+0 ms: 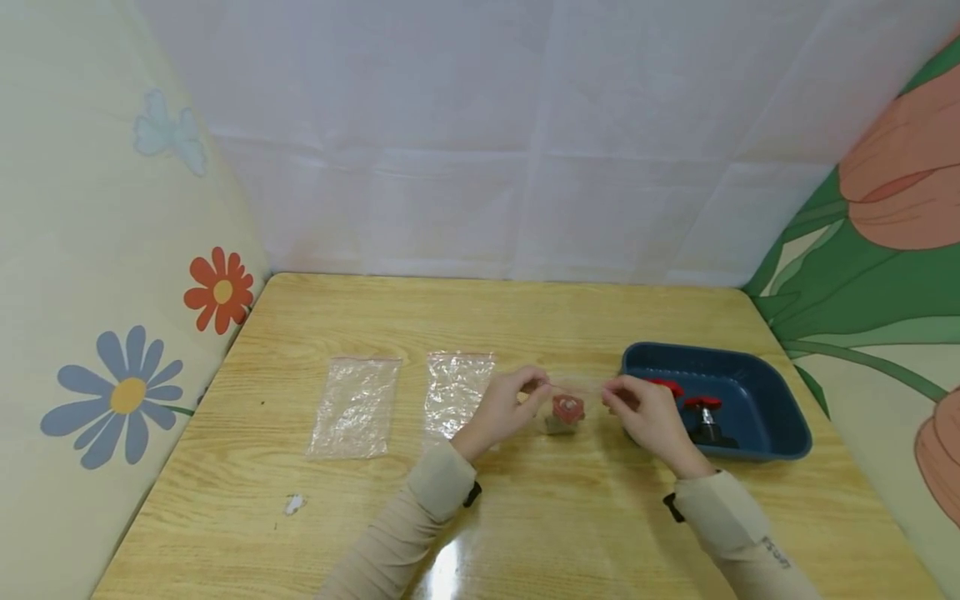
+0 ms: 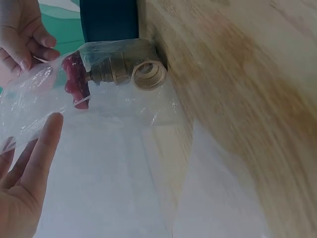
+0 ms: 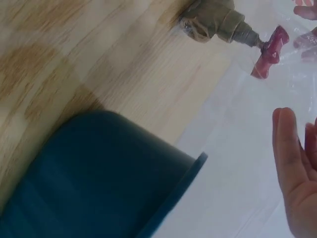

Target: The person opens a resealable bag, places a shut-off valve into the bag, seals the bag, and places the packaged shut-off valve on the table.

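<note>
A brass valve with a red handle (image 1: 567, 408) stands on the table inside a clear plastic bag (image 2: 111, 106), its handle uppermost. My left hand (image 1: 506, 408) pinches one top corner of this bag, and my right hand (image 1: 651, 417) pinches the opposite corner, the mouth stretched between them above the valve. In the left wrist view the threaded opening of the valve (image 2: 148, 75) shows through the plastic. The right wrist view has the brass body (image 3: 218, 20) near the table surface, with my right hand (image 3: 296, 168) beside the bag.
A dark blue bin (image 1: 772, 408) holding valves with red handles (image 1: 702, 403) stands at the right, close to my right hand. Two flat clear bags (image 1: 354, 408) (image 1: 450, 392) lie to the left. A white curtain (image 1: 480, 167) hangs behind the wooden table (image 1: 360, 312).
</note>
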